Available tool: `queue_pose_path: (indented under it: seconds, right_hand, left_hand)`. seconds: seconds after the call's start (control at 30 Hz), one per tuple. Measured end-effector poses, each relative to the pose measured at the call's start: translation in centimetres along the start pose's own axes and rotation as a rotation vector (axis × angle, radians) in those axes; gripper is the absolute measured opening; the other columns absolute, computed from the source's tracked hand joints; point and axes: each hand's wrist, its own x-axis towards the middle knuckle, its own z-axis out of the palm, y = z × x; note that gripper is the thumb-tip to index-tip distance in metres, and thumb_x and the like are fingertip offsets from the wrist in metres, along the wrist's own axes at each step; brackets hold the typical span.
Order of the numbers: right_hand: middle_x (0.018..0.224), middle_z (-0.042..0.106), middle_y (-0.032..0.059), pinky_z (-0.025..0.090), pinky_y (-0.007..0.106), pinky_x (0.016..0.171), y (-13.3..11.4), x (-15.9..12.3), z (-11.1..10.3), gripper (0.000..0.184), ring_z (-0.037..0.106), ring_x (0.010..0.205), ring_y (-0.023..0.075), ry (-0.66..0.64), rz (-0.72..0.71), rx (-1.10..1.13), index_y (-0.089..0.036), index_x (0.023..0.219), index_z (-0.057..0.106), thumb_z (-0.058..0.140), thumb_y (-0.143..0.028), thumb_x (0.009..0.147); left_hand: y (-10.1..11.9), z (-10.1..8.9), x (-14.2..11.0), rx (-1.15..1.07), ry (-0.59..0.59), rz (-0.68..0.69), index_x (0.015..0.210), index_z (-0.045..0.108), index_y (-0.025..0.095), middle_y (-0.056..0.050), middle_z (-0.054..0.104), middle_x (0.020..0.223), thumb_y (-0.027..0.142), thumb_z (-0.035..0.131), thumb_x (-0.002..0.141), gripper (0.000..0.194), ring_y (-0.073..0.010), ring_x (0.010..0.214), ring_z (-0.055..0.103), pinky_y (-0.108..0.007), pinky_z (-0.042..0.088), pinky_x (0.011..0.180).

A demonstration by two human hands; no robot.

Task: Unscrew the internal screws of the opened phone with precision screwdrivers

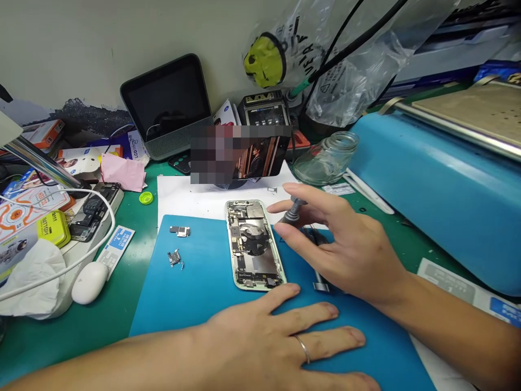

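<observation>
On the blue mat (191, 293), my left hand (271, 336) splays lower-centre, likely bracing; my right hand (350, 241) pinches a grey tool (292, 212).

A black rectangular smart display with a grey speaker base (166, 103) leans back at the upper left of centre. A clear plastic bag with black printing (345, 89) bunches at upper right of centre, above a clear glass jar (321, 163). A glossy blue casing (431, 190) fills the right. A crumpled white tissue (36, 277) and a smooth, rounded white case (89, 282) lie lower left.
</observation>
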Motion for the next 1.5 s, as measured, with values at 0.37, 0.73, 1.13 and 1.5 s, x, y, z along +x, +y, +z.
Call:
queue_pose_path:
  seconds: [0.37,0.73,1.13,1.5]
  right_hand:
    - [0.108,0.079,0.0031,0.065,0.028,0.060,-0.3,0.1,0.0,0.059,0.073,0.068,0.0149,0.005,0.028,0.012,-0.030,0.150,0.046,0.064,-0.017,0.095]
    - [0.109,0.079,0.0008,0.068,0.028,0.075,-0.4,0.1,-0.1,0.059,0.078,0.086,0.0180,0.035,0.103,0.079,-0.031,0.149,0.046,0.063,-0.014,0.095]
    - [0.110,0.078,0.0024,0.068,0.033,0.075,-0.3,-0.6,0.2,0.067,0.078,0.093,0.0219,0.129,0.099,0.163,-0.034,0.151,0.043,0.068,-0.015,0.092]
    - [0.106,0.078,0.0041,0.065,0.027,0.071,-1.2,-0.2,0.1,0.054,0.076,0.080,0.0163,0.118,0.072,0.179,-0.026,0.141,0.049,0.066,-0.013,0.092]
  left_hand:
    - [0.2,0.2,0.2,-0.048,-0.004,-0.026,0.159,0.041,0.026,-0.006,0.036,0.166,0.044,0.032,0.104,0.059,-0.0294,0.155,0.032,-0.050,0.029,0.125]
    - [-0.5,-0.5,0.2,-0.125,-0.032,0.001,0.158,0.043,0.024,-0.007,0.038,0.165,0.036,0.026,0.107,0.055,-0.0295,0.155,0.033,-0.049,0.033,0.123]
    - [0.0,-0.8,-0.3,-0.129,-0.041,-0.011,0.160,0.040,0.021,-0.007,0.036,0.167,0.052,0.044,0.100,0.068,-0.0301,0.156,0.030,-0.046,0.023,0.129]
    - [1.2,-1.0,-0.6,-0.284,-0.085,-0.100,0.162,0.034,0.021,-0.009,0.026,0.171,0.050,0.044,0.100,0.069,-0.0328,0.159,0.023,-0.055,0.017,0.129]
